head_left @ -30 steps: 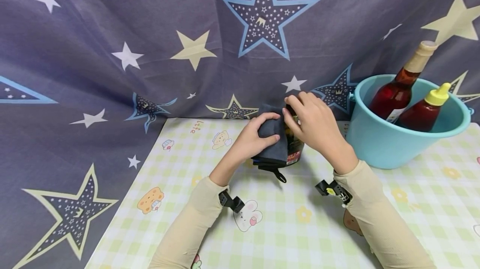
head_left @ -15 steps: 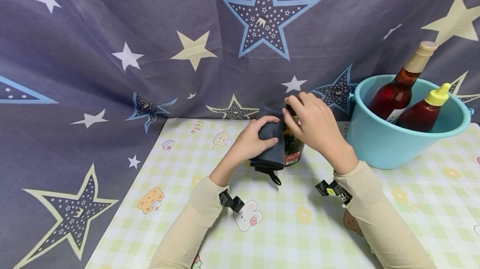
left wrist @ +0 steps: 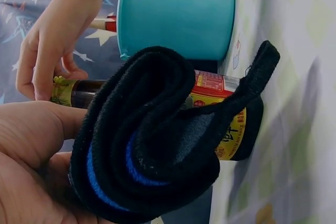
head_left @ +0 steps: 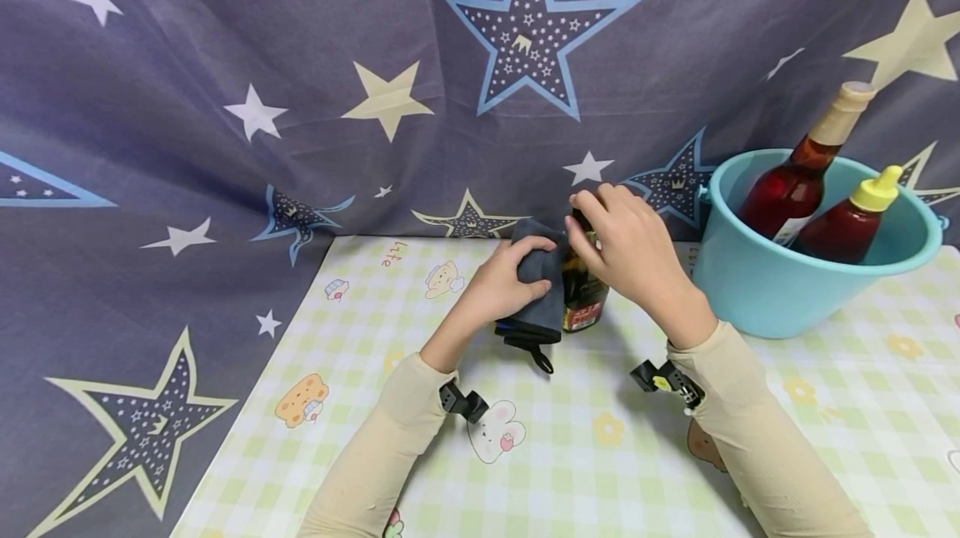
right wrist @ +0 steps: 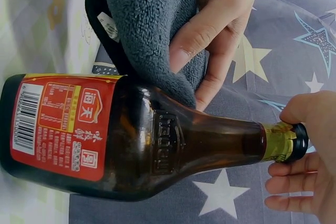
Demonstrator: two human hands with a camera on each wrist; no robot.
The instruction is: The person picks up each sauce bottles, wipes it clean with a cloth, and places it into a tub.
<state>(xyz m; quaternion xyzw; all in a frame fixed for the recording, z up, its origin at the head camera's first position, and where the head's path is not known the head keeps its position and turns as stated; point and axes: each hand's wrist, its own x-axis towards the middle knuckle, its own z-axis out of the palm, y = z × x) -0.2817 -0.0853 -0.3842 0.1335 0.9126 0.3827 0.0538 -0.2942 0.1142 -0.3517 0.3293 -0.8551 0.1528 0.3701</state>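
A dark glass soy sauce bottle (head_left: 583, 296) with a red and yellow label stands upright on the table. My right hand (head_left: 626, 242) pinches its black cap (right wrist: 301, 141) from above, thumb on one side and fingers on the other. In my left hand (head_left: 504, 280) is a folded grey towel (head_left: 542, 305) with black edging, gripped between thumb and fingers. Blue inner folds show in the left wrist view, along with a black hanging loop (left wrist: 262, 66). The towel lies against the bottle's left side in the right wrist view.
To the right stands a light blue bucket (head_left: 780, 296). It holds a tall bottle of red liquid (head_left: 783, 192) and a squeeze bottle with a yellow cap (head_left: 843, 230). A star-patterned curtain (head_left: 300, 47) hangs behind the checked tablecloth (head_left: 555, 471).
My left hand and the towel have shifted slightly left and down along the bottle, so more of its dark side and label shows. My right hand has stayed at the cap.
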